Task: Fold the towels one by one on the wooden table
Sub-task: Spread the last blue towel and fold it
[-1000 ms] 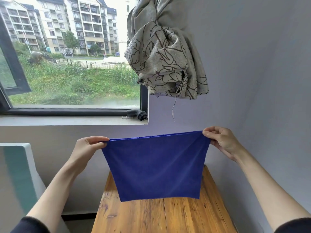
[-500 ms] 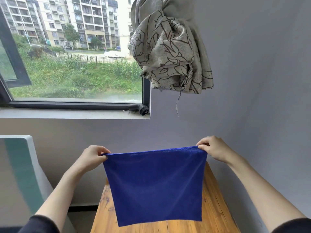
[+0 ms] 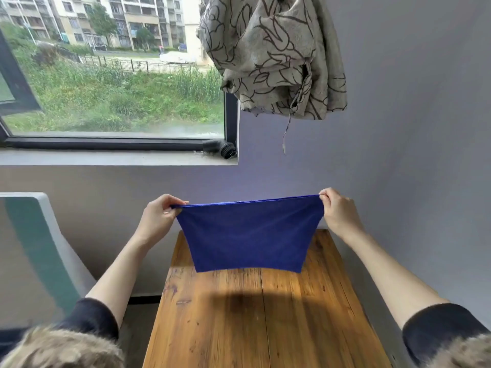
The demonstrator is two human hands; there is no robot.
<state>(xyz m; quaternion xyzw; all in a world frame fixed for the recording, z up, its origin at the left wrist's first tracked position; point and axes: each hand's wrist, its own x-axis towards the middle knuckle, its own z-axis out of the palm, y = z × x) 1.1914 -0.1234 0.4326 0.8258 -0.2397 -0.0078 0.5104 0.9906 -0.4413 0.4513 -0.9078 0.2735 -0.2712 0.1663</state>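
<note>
— Above the wooden table [image 3: 265, 328], what's held?
— A blue towel [image 3: 249, 235], soft, hanging flat, its top corners pinched by left hand [image 3: 159, 216] and right hand [image 3: 337, 211].

Dark sleeves [image 3: 438, 330] pushed up — shaggy tan fur trim [image 3: 63, 349] below.

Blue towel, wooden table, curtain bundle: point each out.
blue towel [image 3: 249, 240], head view, middle of the hanging cloth.
wooden table [image 3: 265, 322], head view, bare top near the centre seam.
curtain bundle [image 3: 273, 54], head view, middle of the knotted patterned fabric.
</note>
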